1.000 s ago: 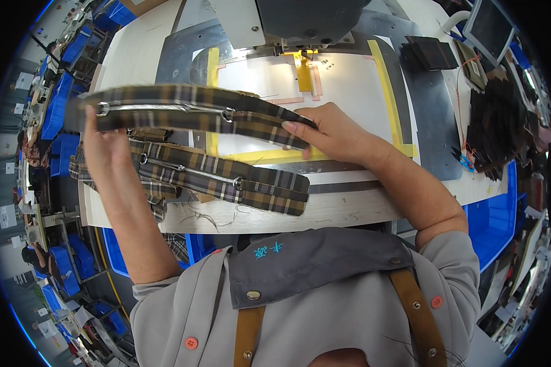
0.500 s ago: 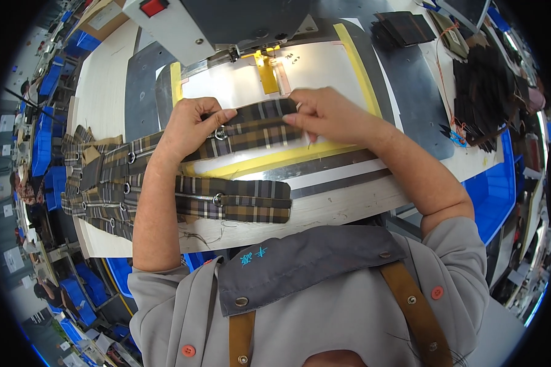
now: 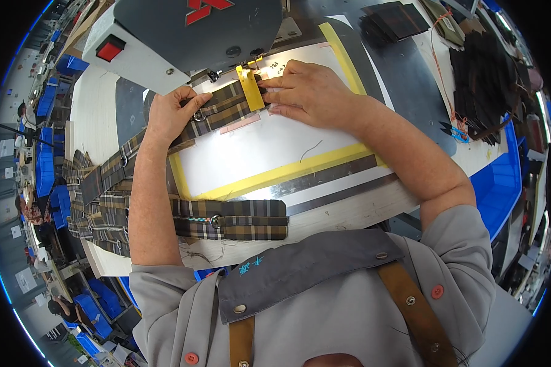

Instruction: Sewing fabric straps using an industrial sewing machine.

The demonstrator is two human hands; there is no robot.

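My left hand [image 3: 170,113] pinches a plaid fabric strip [image 3: 222,98] beside a metal ring on it. The strip's far end lies at the yellow guide [image 3: 251,88] under a sewing machine head [image 3: 202,30]. My right hand [image 3: 306,92] lies just right of the guide, fingers spread and touching the strip's end area on the white, yellow-taped board [image 3: 269,147]. A second plaid strip [image 3: 245,217] with a zipper and ring lies along the table's front edge, and more plaid strips [image 3: 98,214] are piled under and left of my left arm.
Dark flat pieces [image 3: 392,21] sit at the back right, beside a pile of dark material [image 3: 474,85] and blue scissors [image 3: 459,134]. A blue bin [image 3: 493,183] hangs below the right edge. Co-workers [image 3: 64,312] are at tables far left.
Both hands have moved the held strip forward, away from me, to the yellow guide. My right fingers have gone from pinching its end to lying spread beside the guide.
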